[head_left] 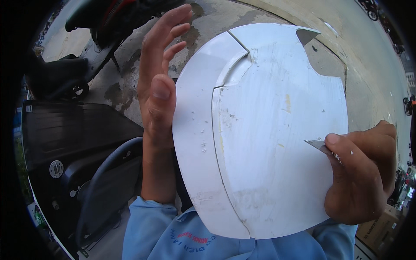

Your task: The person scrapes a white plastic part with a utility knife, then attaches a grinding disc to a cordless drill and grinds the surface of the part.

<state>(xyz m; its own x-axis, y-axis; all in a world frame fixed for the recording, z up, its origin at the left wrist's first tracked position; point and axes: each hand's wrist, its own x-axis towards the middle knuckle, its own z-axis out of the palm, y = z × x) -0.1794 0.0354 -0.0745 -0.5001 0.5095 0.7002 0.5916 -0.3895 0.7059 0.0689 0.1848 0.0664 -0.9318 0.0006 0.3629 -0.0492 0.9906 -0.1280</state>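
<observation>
A large curved white plastic panel [268,112], with seams, scuffs and yellowish marks, fills the middle of the view in front of my body. My left hand [160,86] is raised at the panel's left edge, fingers apart and loosely bent, holding nothing; I cannot tell whether its thumb touches the edge. At the lower right, my right hand [359,173] grips a small metal blade [317,145] between thumb and fingers, its tip on or just above the white surface, with small white flecks on it.
A dark scooter [73,73] stands at upper left on stained concrete [121,99]. A black case or panel [60,130] with a grey hose or bar [99,173] lies at left. Cardboard boxes [377,225] sit at lower right; motorbikes [370,11] show at the far edge.
</observation>
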